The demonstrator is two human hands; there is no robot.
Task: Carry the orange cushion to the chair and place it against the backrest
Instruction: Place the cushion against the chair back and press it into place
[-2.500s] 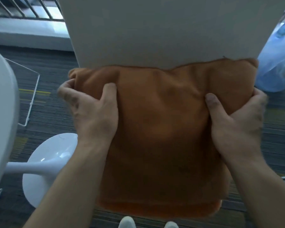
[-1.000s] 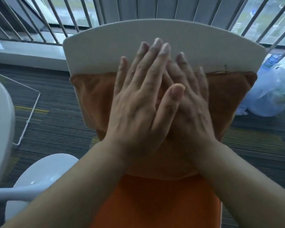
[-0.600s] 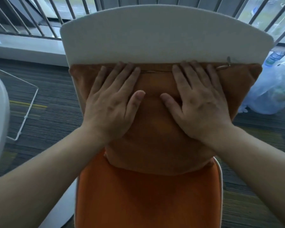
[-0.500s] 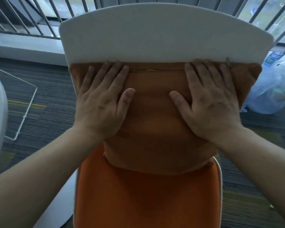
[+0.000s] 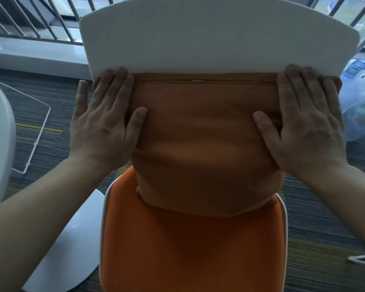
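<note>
left hand [image 5: 101,125], right hand [image 5: 308,127]: flat, fingers spread | pressing cushion [image 5: 202,144] edges | apparently against backrest [image 5: 217,39]

Cushion [image 5: 202,148] on seat [image 5: 190,249], upright against backrest [image 5: 217,36]; left hand [image 5: 101,127], right hand [image 5: 308,127] flat on its sides.

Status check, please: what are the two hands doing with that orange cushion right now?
Left hand and right hand flat, open on cushion edges. Orange cushion upright on seat, against white backrest. Nothing in the way.
</note>
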